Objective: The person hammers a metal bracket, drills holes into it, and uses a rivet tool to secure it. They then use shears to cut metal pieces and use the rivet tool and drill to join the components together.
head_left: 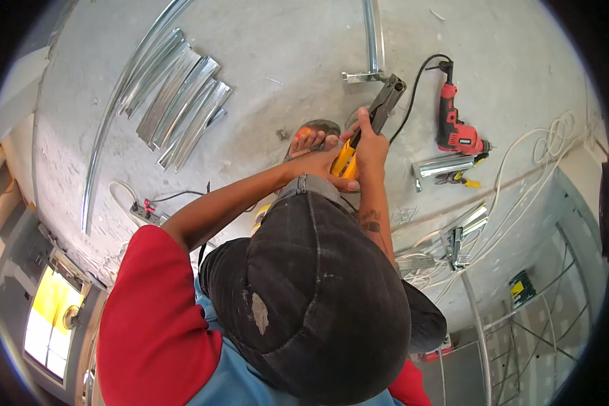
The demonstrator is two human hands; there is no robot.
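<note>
A crimping tool (388, 101) with yellow handles and a dark metal head slants up and to the right in front of me. My left hand (323, 166) wraps the lower end of its yellow handles. Higher up, my right hand (371, 145) closes around the tool, the thumb lying along it toward the head. The tool's jaws are right at the end of a long galvanized metal profile (373, 40) on the floor, where a short crosspiece (362, 77) lies across it. My sandaled foot (312, 139) is just beyond my left hand.
Cut metal profiles (176, 98) lie at the left beside a long strip (100, 142). A red and black drill (457, 125) is at the right, its black cord running toward the tool. Near it are yellow-handled snips (457, 179). White cables (507, 176) and a power strip (145, 214) lie around.
</note>
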